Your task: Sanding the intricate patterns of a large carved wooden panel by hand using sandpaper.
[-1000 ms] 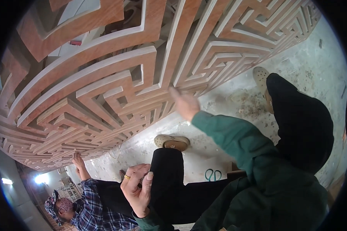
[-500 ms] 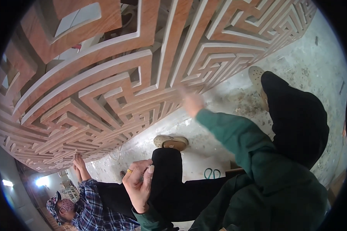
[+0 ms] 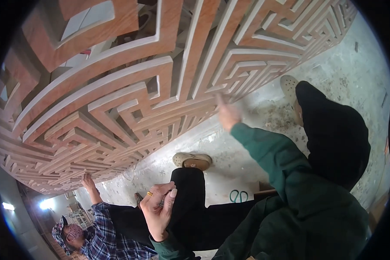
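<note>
A large wooden lattice panel, cut in maze-like fretwork with pale edges, spans the upper part of the view. Beside its lower edge is my right hand, smeared by motion, with one finger pointing at the wood; whether it touches or holds anything cannot be made out. My left hand, wearing a gold ring, is closed in a pinch above my dark-trousered leg, away from the panel. Whatever sits between its thumb and fingers is hidden or too small to name.
Green-handled scissors lie on the stained concrete floor by a brown box. My feet wear beige clogs. At the left, a co-worker in a plaid shirt has a hand at the panel.
My right hand has shifted right along the panel's lower edge. My left hand stays pinched, nearly still. One of the co-worker's hands stays at the panel; the other no longer shows there.
</note>
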`<act>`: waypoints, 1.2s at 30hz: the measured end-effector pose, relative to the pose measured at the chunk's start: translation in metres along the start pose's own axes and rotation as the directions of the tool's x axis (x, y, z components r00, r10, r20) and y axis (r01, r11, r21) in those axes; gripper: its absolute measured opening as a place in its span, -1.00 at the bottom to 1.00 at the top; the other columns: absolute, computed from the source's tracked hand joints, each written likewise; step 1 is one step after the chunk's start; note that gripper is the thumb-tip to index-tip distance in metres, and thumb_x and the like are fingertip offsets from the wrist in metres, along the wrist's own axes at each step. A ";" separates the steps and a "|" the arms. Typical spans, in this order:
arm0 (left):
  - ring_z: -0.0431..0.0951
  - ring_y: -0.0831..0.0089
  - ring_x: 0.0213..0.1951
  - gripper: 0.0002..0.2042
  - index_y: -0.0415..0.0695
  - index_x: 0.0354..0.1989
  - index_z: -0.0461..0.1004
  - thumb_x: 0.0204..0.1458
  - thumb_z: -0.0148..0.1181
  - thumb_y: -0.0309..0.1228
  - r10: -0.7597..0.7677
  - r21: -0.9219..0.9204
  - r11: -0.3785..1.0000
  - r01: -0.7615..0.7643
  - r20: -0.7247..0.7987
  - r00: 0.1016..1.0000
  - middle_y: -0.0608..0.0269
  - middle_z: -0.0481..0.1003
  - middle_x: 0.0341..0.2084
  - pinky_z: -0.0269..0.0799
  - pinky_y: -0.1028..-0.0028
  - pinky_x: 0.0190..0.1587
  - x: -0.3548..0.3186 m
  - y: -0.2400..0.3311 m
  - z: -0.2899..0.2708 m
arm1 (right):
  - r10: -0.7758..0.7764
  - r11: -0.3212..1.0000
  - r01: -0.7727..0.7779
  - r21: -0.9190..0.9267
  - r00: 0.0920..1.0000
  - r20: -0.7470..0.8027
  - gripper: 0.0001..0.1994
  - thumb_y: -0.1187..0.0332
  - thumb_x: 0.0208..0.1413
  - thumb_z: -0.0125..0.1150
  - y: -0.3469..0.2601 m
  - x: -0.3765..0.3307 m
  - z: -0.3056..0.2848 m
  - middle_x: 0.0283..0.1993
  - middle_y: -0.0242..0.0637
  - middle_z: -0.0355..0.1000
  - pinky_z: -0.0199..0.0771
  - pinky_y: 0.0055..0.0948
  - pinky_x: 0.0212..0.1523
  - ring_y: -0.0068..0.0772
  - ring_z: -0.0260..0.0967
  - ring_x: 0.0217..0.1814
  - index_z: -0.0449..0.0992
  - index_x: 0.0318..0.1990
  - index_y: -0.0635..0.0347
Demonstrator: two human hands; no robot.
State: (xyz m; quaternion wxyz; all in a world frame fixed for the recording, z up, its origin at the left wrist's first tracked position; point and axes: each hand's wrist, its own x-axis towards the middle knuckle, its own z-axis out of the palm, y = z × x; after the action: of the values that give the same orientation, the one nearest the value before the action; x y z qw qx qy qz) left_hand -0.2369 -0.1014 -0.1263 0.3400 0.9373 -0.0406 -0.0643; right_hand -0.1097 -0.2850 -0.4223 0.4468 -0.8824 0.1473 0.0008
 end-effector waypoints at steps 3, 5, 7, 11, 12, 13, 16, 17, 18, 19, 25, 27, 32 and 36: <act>0.49 0.45 -0.42 -0.87 -0.32 -0.33 0.52 -0.07 0.23 -0.54 0.033 -0.008 0.999 -0.033 0.021 0.999 0.13 0.52 -0.44 0.38 0.57 -0.32 0.002 -0.002 -0.002 | 0.026 0.994 -0.035 -0.101 0.996 -0.090 -0.41 0.45 -0.05 -0.04 0.008 -0.003 -0.010 -0.53 -0.04 0.43 0.35 -0.02 -0.52 0.02 0.43 -0.51 0.01 0.22 0.18; 0.50 0.43 -0.41 -0.87 -0.31 -0.34 0.52 -0.07 0.24 -0.55 0.024 -0.012 1.000 -0.023 0.041 0.999 0.12 0.52 -0.44 0.38 0.56 -0.31 0.005 0.001 0.003 | 0.188 0.981 -0.183 0.068 0.980 -0.071 -0.36 0.46 -0.09 -0.04 -0.013 0.012 0.009 -0.50 0.02 0.45 0.37 0.01 -0.48 0.07 0.44 -0.47 -0.01 0.23 0.24; 0.50 0.42 -0.41 -0.87 -0.31 -0.34 0.52 -0.07 0.24 -0.55 0.018 -0.004 1.000 -0.018 0.029 0.999 0.12 0.52 -0.44 0.39 0.55 -0.30 0.001 -0.001 0.002 | 0.062 0.993 -0.080 0.089 0.981 0.186 -0.37 0.46 -0.10 -0.04 -0.073 -0.002 -0.003 -0.49 0.04 0.45 0.39 0.02 -0.41 0.10 0.44 -0.44 0.01 0.22 0.25; 0.50 0.41 -0.40 -0.87 -0.31 -0.34 0.52 -0.07 0.24 -0.55 0.035 0.030 0.999 -0.035 0.026 0.999 0.11 0.53 -0.45 0.39 0.53 -0.28 -0.007 -0.001 0.000 | -0.168 0.985 0.164 0.054 0.983 0.074 -0.40 0.44 -0.07 -0.06 -0.082 -0.010 -0.003 -0.45 0.01 0.46 0.38 -0.03 -0.38 0.06 0.43 -0.40 0.09 0.23 0.10; 0.50 0.41 -0.40 -0.87 -0.31 -0.34 0.52 -0.07 0.24 -0.55 0.035 0.027 0.999 -0.036 0.022 0.999 0.11 0.53 -0.45 0.39 0.53 -0.28 -0.006 0.001 0.000 | -0.216 0.976 0.215 0.042 0.976 0.016 -0.37 0.43 -0.06 -0.06 -0.051 -0.005 -0.001 -0.43 -0.01 0.46 0.38 -0.04 -0.39 0.06 0.43 -0.40 0.06 0.27 0.02; 0.50 0.40 -0.40 -0.87 -0.31 -0.34 0.52 -0.07 0.23 -0.55 0.068 0.054 0.996 -0.070 0.037 0.997 0.11 0.53 -0.45 0.39 0.53 -0.28 -0.003 0.004 0.000 | -0.130 0.989 0.130 0.065 0.992 -0.006 -0.36 0.43 -0.05 -0.05 -0.012 0.003 0.003 -0.43 -0.03 0.47 0.38 -0.03 -0.38 0.06 0.43 -0.39 0.04 0.28 -0.05; 0.51 0.40 -0.40 -0.87 -0.31 -0.34 0.52 -0.07 0.23 -0.55 0.058 0.051 0.997 -0.060 0.039 0.998 0.11 0.53 -0.45 0.40 0.53 -0.27 -0.002 0.000 -0.005 | 0.029 0.999 -0.030 -0.017 0.999 -0.046 -0.35 0.40 -0.03 -0.03 0.024 0.005 -0.012 -0.45 -0.03 0.46 0.40 -0.03 -0.37 0.05 0.44 -0.37 0.00 0.30 -0.11; 0.51 0.39 -0.39 -0.87 -0.30 -0.33 0.52 -0.07 0.23 -0.55 0.031 0.004 1.000 -0.031 0.054 0.998 0.11 0.53 -0.45 0.40 0.53 -0.27 0.001 0.002 -0.002 | 0.111 0.990 -0.098 0.101 0.986 -0.125 -0.32 0.40 -0.06 0.00 0.025 0.010 0.001 -0.45 0.01 0.45 0.41 -0.04 -0.34 0.08 0.44 -0.35 -0.01 0.30 -0.11; 0.51 0.39 -0.39 -0.87 -0.30 -0.33 0.52 -0.07 0.23 -0.55 0.031 0.004 1.000 -0.031 0.055 0.998 0.11 0.53 -0.45 0.40 0.53 -0.27 0.000 0.002 -0.001 | 0.137 0.988 -0.128 0.093 0.986 -0.099 -0.31 0.40 -0.08 0.01 0.010 0.012 0.009 -0.45 0.03 0.45 0.40 -0.03 -0.32 0.09 0.43 -0.35 -0.02 0.29 -0.07; 0.51 0.39 -0.39 -0.87 -0.30 -0.33 0.52 -0.07 0.23 -0.55 0.030 -0.002 1.000 -0.030 0.059 0.998 0.11 0.53 -0.45 0.40 0.52 -0.26 0.000 0.003 0.001 | 0.164 0.984 -0.157 0.082 0.984 -0.076 -0.30 0.40 -0.10 0.03 -0.008 0.014 0.017 -0.45 0.05 0.45 0.40 -0.02 -0.30 0.11 0.43 -0.35 -0.02 0.29 -0.02; 0.52 0.38 -0.37 -0.87 -0.29 -0.33 0.52 -0.08 0.24 -0.55 0.101 0.075 0.991 -0.109 0.097 0.990 0.11 0.54 -0.42 0.40 0.51 -0.23 0.001 0.008 0.005 | -0.149 0.987 0.141 0.074 0.983 0.109 -0.35 0.44 -0.10 -0.02 -0.081 -0.010 -0.002 -0.44 0.00 0.45 0.37 0.01 -0.34 0.11 0.42 -0.43 0.06 0.26 0.09; 0.53 0.37 -0.37 -0.87 -0.28 -0.34 0.52 -0.09 0.25 -0.54 0.084 0.084 0.992 -0.094 0.120 0.989 0.12 0.54 -0.41 0.41 0.51 -0.23 0.004 0.009 0.007 | -0.079 0.993 0.071 0.094 0.993 0.083 -0.34 0.41 -0.10 0.00 -0.012 0.003 -0.003 -0.47 0.01 0.46 0.36 0.01 -0.36 0.09 0.42 -0.42 0.05 0.27 0.13; 0.53 0.36 -0.36 -0.87 -0.28 -0.34 0.52 -0.09 0.25 -0.54 0.030 0.061 0.998 -0.035 0.092 0.995 0.12 0.54 -0.42 0.41 0.51 -0.23 0.000 0.006 0.003 | 0.304 0.938 -0.303 0.170 0.952 0.018 -0.36 0.41 -0.07 -0.03 -0.029 0.001 -0.012 -0.37 0.08 0.45 0.36 0.01 -0.28 0.15 0.42 -0.30 0.05 0.26 0.11; 0.53 0.35 -0.37 -0.86 -0.29 -0.33 0.52 -0.09 0.25 -0.54 0.122 0.063 0.990 -0.130 0.116 0.986 0.12 0.54 -0.42 0.42 0.50 -0.25 0.005 0.008 0.007 | -0.057 0.972 0.025 0.233 0.990 0.131 -0.39 0.42 -0.09 -0.05 -0.087 -0.002 0.008 -0.38 0.09 0.45 0.37 0.00 -0.25 0.16 0.42 -0.29 0.10 0.24 0.06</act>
State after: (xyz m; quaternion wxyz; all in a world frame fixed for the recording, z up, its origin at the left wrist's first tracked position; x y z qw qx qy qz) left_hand -0.2336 -0.1123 -0.1267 0.3074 0.9392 -0.1210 -0.0938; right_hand -0.0884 -0.2299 -0.3580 0.5551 -0.8254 0.0971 0.0348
